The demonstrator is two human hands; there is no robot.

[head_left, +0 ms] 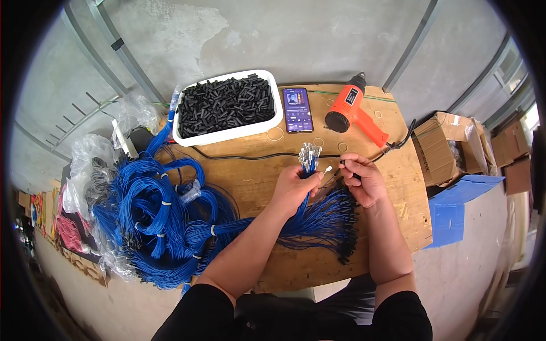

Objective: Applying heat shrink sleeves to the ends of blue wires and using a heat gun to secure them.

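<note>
My left hand (pixel 291 188) is closed around a bundle of blue wires, whose clear-and-metal terminal ends (pixel 310 151) stick up above the fist. One white-tipped wire end (pixel 328 169) leans out to the right, toward my other hand. My right hand (pixel 364 181) pinches a small black sleeve (pixel 342 163) close to that tip, apart from it as far as I can see. Below both hands, blue wires (pixel 318 224) fan out to the right and end in many black sleeves (pixel 346 244). Tied coils of blue wire (pixel 151 199) heap up at the left.
A white tub (pixel 278 116) full of short black tubes (pixel 227 105) stands at the back. Beside it lie a phone (pixel 298 111) and an orange heat gun (pixel 350 108). A black cord (pixel 250 156) crosses the wooden table (pixel 398 227). Cardboard boxes (pixel 446 150) stand at the right.
</note>
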